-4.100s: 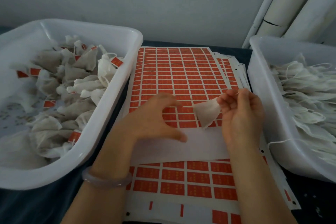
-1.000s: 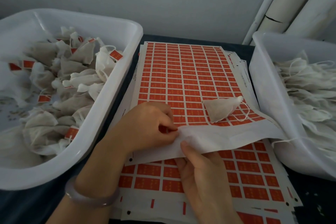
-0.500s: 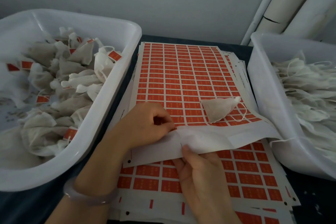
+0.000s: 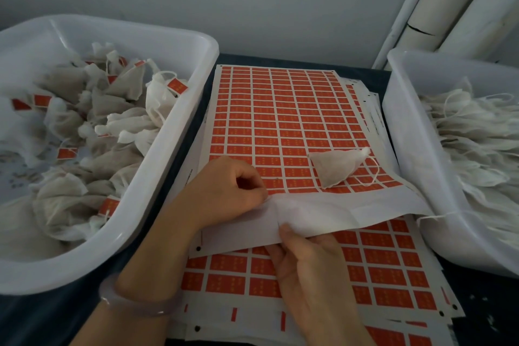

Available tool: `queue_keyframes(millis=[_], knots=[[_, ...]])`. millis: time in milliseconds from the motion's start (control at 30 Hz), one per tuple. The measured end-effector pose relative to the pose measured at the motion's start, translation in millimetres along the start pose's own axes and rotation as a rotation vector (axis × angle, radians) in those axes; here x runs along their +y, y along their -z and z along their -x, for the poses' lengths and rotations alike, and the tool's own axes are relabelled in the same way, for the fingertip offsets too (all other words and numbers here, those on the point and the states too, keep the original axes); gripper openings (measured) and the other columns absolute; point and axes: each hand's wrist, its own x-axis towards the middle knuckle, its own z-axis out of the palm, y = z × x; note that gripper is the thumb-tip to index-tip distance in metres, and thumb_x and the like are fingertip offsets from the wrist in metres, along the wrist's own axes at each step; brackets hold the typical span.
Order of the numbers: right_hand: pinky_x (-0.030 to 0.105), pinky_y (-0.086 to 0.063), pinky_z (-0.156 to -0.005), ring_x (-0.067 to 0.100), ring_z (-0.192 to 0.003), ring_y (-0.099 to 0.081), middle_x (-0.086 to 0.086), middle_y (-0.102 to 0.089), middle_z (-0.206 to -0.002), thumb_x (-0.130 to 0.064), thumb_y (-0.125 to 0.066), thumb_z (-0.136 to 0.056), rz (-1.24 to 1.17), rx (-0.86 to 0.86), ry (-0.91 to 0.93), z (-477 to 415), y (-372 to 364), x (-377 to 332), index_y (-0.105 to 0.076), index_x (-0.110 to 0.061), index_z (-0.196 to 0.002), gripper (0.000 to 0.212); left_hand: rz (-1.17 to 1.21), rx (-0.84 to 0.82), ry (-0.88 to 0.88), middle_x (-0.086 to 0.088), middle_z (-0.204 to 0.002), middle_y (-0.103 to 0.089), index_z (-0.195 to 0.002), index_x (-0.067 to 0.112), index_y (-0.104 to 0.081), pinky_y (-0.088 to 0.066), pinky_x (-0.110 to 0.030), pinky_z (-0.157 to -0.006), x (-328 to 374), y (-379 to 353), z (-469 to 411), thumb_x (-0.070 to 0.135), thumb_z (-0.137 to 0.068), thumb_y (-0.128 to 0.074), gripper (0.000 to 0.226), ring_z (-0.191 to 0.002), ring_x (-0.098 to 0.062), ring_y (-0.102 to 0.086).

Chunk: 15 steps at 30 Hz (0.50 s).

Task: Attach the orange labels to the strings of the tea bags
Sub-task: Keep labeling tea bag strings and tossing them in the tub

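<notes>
One label was pinched by left hand, sheet gripped by right hand; lifted higher, bag could be spilled.

The tea bag now lies on the label sheet; the right hand, free of it, pinches the sheet's raised blank edge, the left hand pinching beside.

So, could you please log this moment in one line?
left hand: pinching at label sheet, lowest row | right hand: gripping sheet's lifted margin | tea bag: lying on sheet, untagged
</notes>
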Motion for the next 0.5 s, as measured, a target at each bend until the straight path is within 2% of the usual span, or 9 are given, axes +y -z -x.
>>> queue_keyframes(millis=[233,333,500], knots=[[0.030,-0.059,-0.068,0.025,-0.091,-0.071,0.012,-0.073,-0.100,0.008,-0.046,-0.090,-0.056,-0.005,-0.009,2.3,-1.2,-2.3,-0.063,-0.006,-0.110,0.030,0.016,-0.022,-0.010,0.025,-0.074,-0.064,-0.072,0.034,-0.066,-0.040,0.002,-0.060,1.8,-1.7,1.4,0.037,-0.077,-0.072,0.009,-0.078,0.014,-0.057],[0.031,-0.059,-0.069,0.025,-0.093,-0.071,0.013,-0.072,-0.102,0.007,-0.045,-0.091,-0.054,-0.004,-0.018,2.4,-0.6,-2.1,-0.061,-0.006,-0.113,0.030,-0.016,-0.009,-0.010,0.024,-0.073,-0.063,-0.071,0.035,-0.065,-0.042,-0.003,-0.058,0.7,-1.5,0.8,0.032,-0.079,-0.072,0.011,-0.078,0.013,-0.057],[0.035,-0.060,-0.071,0.025,-0.092,-0.071,0.014,-0.072,-0.101,0.005,-0.041,-0.094,-0.084,0.027,-0.059,6.4,1.9,-2.8,-0.061,-0.006,-0.113,0.030,0.075,0.099,0.076,0.030,-0.075,-0.062,-0.070,0.028,-0.061,-0.040,-0.012,-0.064,-3.5,-1.8,0.9,0.026,-0.083,-0.064,0.013,-0.076,0.013,-0.057]])
